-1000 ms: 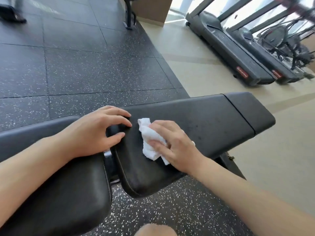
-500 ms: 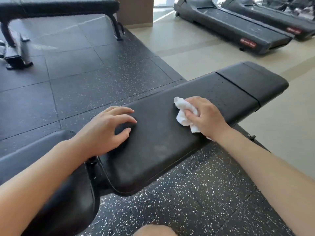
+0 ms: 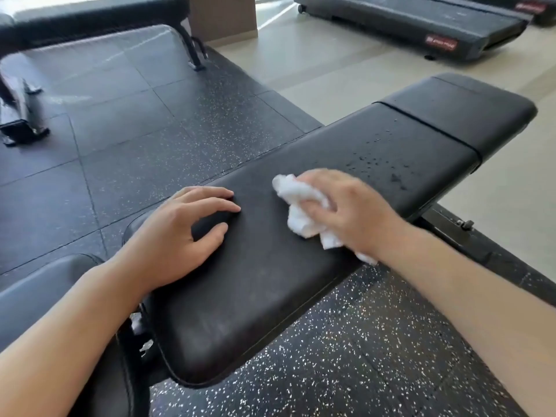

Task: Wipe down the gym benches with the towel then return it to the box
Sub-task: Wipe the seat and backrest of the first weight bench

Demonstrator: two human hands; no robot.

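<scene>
Head view: the wiping step is in hand. The right hand [image 3: 346,212] has its fingers curled round a bunched white towel [image 3: 304,212] and presses it down on the black padded surface [image 3: 255,281] of the near gym bench, about midway along the long pad. The hand looks slightly blurred, so I judge it to be mid-stroke. The left hand [image 3: 180,236] rests on the near end of the same pad, fingers loosely arched with the tips touching the vinyl and holding nothing; it seems to steady the person, or the pad.

Beyond the towel, toward the far end of the pad, a scatter of small droplets [image 3: 379,164] sits on the vinyl just before the seam [image 3: 427,127] that marks off the end section. Judging from that, the next move calls for carrying the towel outward over the droplets and across the seam to the end section, pressing firmly enough to lift the wet.

A second bench [image 3: 90,16] stands well apart at the upper left and probably awaits wiping too, so the task looks far from done.

As for containers, the box that the towel must go back to is not in view, and nothing here shows what it holds.
</scene>
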